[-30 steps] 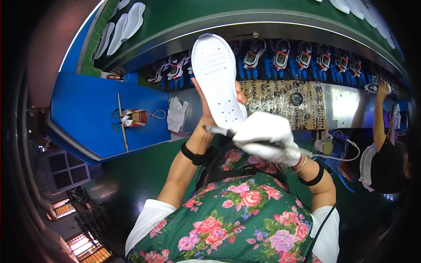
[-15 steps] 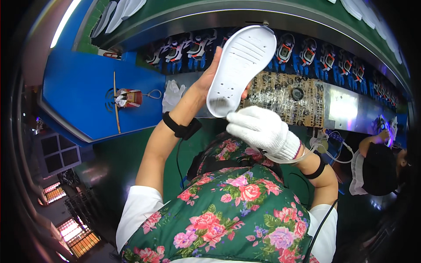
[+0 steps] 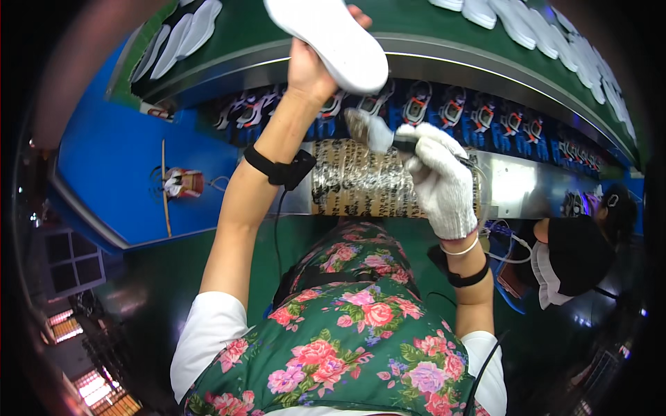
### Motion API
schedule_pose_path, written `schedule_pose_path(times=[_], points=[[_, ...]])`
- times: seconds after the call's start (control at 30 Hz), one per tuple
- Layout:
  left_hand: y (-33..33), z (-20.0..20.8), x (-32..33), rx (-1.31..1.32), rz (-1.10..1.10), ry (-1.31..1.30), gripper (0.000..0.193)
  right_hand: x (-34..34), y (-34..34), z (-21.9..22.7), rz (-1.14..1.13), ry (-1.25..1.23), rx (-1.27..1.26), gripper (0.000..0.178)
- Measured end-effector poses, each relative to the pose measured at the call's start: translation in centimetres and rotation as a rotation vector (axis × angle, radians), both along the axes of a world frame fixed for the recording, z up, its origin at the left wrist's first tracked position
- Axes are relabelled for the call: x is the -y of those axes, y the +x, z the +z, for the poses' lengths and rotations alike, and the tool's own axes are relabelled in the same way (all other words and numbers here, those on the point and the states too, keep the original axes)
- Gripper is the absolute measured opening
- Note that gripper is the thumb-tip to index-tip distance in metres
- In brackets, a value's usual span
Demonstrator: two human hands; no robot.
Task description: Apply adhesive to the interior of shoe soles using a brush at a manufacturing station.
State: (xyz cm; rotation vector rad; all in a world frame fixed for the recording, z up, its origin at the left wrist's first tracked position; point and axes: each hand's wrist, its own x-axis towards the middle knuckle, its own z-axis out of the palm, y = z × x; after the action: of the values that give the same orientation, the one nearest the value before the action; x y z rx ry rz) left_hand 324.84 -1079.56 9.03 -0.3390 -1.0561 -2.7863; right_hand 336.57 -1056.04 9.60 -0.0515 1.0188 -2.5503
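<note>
High in the view, over the raised green belt's edge, my bare left hand (image 3: 312,75) grips a white shoe sole (image 3: 336,43) with fingers wrapped round both sides. The sole's far end runs out of the top of the picture, and a smooth face shows. My right hand (image 3: 444,182), in a white knitted glove, is closed on a brush (image 3: 373,130) with a dark handle and pale bristles that are darker at the end. The brush points left, apart from the sole and just below its near end.
White soles lie on the green belt (image 3: 409,21), at its left and right. Beneath it stands a row of shoe uppers (image 3: 451,109) on blue supports. A ledge (image 3: 361,182) is wrapped in printed tape. A blue table (image 3: 104,156) is at left; a co-worker (image 3: 579,253) sits at right.
My left hand has carried the sole up and away from me, and its smooth face now shows. My right hand has separated from it, bringing the brush into clear view.
</note>
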Motion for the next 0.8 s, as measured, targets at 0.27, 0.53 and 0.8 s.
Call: schedule_pose_path(times=[0.27, 0.53, 0.8], points=[[9.4, -2.8, 0.8, 0.156, -0.443, 0.667, 0.081, 1.2, -2.6, -0.4, -0.078, -0.312, 0.177, 0.03], [17.3, -6.7, -3.6, 0.466, -0.527, 0.765, 0.082, 0.4, 0.6, -0.2, -0.13, 0.058, -0.055, 0.02], [18.4, -5.7, -5.9, 0.498, -0.74, 0.996, 0.082, -0.8, 1.6, 1.2, -0.204, 0.718, -0.489, 0.023]])
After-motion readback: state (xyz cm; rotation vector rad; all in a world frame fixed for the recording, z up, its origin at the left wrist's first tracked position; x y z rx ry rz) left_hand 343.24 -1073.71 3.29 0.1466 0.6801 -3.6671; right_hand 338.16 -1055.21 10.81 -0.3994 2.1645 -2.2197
